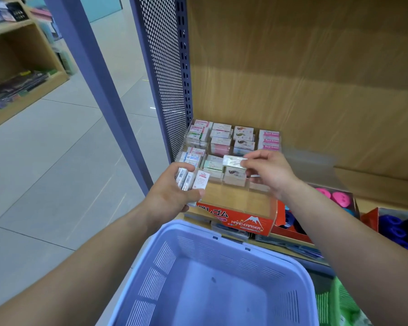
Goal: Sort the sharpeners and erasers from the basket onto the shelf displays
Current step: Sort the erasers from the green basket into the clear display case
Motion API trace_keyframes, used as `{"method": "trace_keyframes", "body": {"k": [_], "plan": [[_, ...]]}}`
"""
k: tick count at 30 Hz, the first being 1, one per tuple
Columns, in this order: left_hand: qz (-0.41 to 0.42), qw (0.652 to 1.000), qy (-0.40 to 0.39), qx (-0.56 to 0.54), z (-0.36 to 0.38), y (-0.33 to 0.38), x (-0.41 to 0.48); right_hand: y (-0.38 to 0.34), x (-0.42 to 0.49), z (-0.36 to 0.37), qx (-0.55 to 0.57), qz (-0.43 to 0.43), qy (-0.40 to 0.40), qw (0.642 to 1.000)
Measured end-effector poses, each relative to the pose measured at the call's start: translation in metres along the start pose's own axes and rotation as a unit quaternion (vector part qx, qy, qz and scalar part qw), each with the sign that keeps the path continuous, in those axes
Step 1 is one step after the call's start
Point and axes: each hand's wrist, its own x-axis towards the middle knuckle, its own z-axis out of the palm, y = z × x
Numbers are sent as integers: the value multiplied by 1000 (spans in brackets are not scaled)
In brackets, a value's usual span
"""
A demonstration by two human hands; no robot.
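Observation:
My left hand [172, 192] grips a small stack of wrapped erasers [190, 180] just left of the clear display tray [259, 188]. My right hand [267, 171] pinches one white wrapped eraser [232, 161] and holds it over the tray's front row of eraser stacks [213, 165]. The tray's compartments hold rows of packaged erasers, with pink-labelled ones [269, 140] at the back right. The lilac basket [165, 260] sits below my arms and looks empty inside.
An orange "Hard Eraser" box [240, 222] stands under the tray's front. Pink round sharpeners [335, 196] and dark blue ones [396, 228] lie in boxes to the right. A perforated purple panel [167, 78] walls the shelf's left side. A green basket [339, 304] sits at lower right.

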Motion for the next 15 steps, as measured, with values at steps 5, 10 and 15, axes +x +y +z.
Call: {"method": "trace_keyframes", "body": {"k": [5,10,15], "plan": [[5,999,27,20,-5,-4,8,8,52,17,-128,-65,50,988],[8,999,31,44,-9,-11,9,11,86,47,-260,-118,24,958],[3,999,33,41,-15,-16,12,27,100,59,-291,-140,45,945]]}}
